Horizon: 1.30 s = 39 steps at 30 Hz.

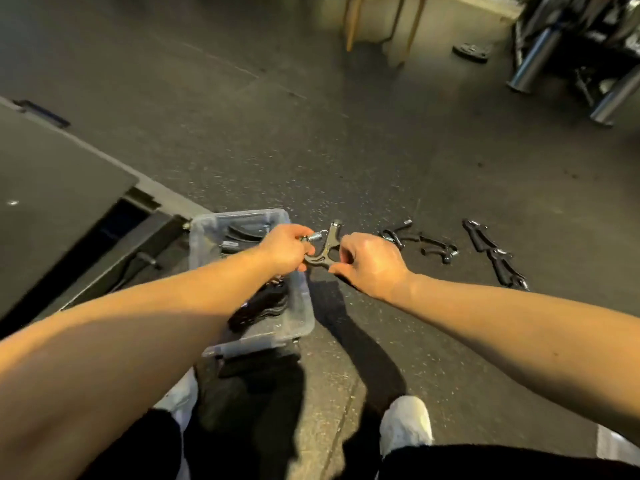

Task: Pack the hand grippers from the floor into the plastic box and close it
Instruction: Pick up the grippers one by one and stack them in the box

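Two grips on one hand gripper (329, 247), held over the plastic box's (302, 306) right rim | left grip (289, 249) curled round its spring end | right grip (370, 263) pinches its handle | box lidless on floor (346, 150), black grippers (259, 303) inside | loose grippers (433, 245) on floor, right of box

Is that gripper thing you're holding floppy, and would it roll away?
Probably stiff: the hand gripper holds its forked shape between left hand and right hand. That shape likely won't roll. Its metal spring suggests some weight.
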Each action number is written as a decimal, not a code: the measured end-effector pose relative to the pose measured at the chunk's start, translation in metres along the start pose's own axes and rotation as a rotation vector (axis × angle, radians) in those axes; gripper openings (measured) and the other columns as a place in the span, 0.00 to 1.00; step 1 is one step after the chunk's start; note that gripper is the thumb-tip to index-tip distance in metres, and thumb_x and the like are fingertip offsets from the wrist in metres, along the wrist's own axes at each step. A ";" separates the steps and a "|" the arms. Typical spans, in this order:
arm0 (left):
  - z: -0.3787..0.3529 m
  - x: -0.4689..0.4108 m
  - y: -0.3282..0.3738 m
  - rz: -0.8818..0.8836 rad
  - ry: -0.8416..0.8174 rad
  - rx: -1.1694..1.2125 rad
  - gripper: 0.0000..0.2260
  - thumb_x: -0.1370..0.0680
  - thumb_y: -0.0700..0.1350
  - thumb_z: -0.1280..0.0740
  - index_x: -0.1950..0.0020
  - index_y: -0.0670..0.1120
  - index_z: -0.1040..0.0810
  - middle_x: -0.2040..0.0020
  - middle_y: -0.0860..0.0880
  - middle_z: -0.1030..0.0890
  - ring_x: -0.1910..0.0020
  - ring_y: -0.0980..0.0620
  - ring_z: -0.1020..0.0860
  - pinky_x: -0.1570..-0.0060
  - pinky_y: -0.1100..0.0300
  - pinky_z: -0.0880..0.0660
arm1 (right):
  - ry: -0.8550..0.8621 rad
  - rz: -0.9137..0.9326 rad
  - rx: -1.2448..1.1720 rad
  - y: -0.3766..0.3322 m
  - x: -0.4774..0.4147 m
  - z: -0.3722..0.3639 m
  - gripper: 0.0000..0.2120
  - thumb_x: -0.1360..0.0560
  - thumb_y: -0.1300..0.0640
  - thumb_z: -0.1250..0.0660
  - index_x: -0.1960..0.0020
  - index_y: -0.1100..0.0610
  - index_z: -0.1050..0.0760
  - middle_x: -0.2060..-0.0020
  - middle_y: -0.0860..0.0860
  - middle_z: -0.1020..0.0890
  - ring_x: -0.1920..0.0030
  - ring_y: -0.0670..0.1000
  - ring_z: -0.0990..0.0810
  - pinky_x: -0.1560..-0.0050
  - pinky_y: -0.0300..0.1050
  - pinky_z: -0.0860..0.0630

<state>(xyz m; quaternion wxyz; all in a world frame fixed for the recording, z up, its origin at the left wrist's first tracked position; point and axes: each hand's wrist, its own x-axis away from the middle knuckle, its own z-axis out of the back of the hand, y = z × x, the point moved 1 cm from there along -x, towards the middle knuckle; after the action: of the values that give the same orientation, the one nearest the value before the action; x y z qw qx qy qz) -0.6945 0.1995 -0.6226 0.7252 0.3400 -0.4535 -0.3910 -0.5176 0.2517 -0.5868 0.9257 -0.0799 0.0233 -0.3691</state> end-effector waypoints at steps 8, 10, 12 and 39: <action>0.049 0.024 -0.048 -0.111 -0.009 -0.228 0.13 0.19 0.35 0.39 0.40 0.46 0.19 0.48 0.43 0.16 0.50 0.45 0.20 0.46 0.52 0.24 | -0.052 -0.191 -0.341 -0.057 -0.019 -0.038 0.23 0.29 0.46 0.25 0.38 0.53 0.26 0.47 0.50 0.20 0.48 0.51 0.22 0.49 0.47 0.24; 0.051 0.026 -0.060 -0.126 -0.033 -0.237 0.14 0.19 0.35 0.40 0.46 0.49 0.18 0.51 0.43 0.16 0.53 0.44 0.19 0.48 0.50 0.22 | -0.120 -0.221 -0.422 -0.062 -0.023 -0.052 0.20 0.28 0.47 0.25 0.40 0.54 0.22 0.50 0.50 0.17 0.50 0.51 0.20 0.51 0.45 0.26; 0.052 0.026 -0.076 -0.127 -0.065 -0.204 0.14 0.19 0.34 0.41 0.48 0.49 0.18 0.54 0.42 0.16 0.59 0.46 0.21 0.55 0.50 0.22 | -0.153 -0.259 -0.497 -0.064 -0.027 -0.064 0.15 0.27 0.49 0.25 0.43 0.54 0.20 0.54 0.52 0.17 0.54 0.53 0.19 0.51 0.45 0.24; 0.068 0.047 -0.105 -0.178 0.239 -0.254 0.06 0.28 0.42 0.24 0.52 0.46 0.16 0.55 0.46 0.19 0.55 0.48 0.22 0.52 0.56 0.26 | 0.014 -0.686 -1.323 -0.096 -0.049 -0.085 0.10 0.22 0.60 0.34 0.42 0.60 0.22 0.54 0.62 0.15 0.63 0.53 0.17 0.63 0.45 0.20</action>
<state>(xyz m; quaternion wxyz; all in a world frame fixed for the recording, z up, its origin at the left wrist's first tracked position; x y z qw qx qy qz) -0.7707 0.1000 -0.6693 0.7734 0.3288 -0.2792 -0.4645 -0.6273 0.2055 -0.6558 0.5168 -0.6209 0.2203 -0.5467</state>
